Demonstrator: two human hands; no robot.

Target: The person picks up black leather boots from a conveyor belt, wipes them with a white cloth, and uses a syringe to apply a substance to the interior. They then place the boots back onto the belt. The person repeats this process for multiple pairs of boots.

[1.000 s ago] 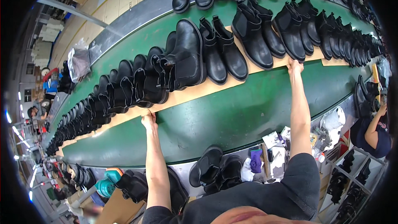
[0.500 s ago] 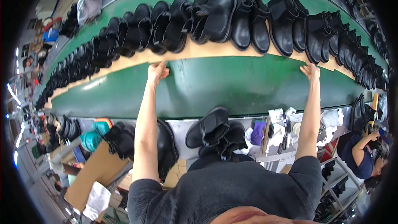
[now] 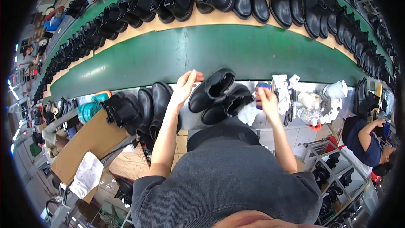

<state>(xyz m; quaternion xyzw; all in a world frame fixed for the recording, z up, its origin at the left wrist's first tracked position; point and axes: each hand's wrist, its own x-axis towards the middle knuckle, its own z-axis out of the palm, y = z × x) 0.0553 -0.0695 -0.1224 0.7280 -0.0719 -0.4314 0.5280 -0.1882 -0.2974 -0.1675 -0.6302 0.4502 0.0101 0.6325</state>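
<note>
Starting at the left, a cardboard box sits low beside a teal tub. Next come tall black boots standing on the metal shelf. The left hand is open, fingers loose, holding nothing, just beside a short black boot that lies tipped on its side at the edge of the green belt. The right hand is closed around something small; I cannot tell what. White rags lie near it. It looks like the boot is about to be picked up. For that, the left hand must close on the boot's top.
</note>
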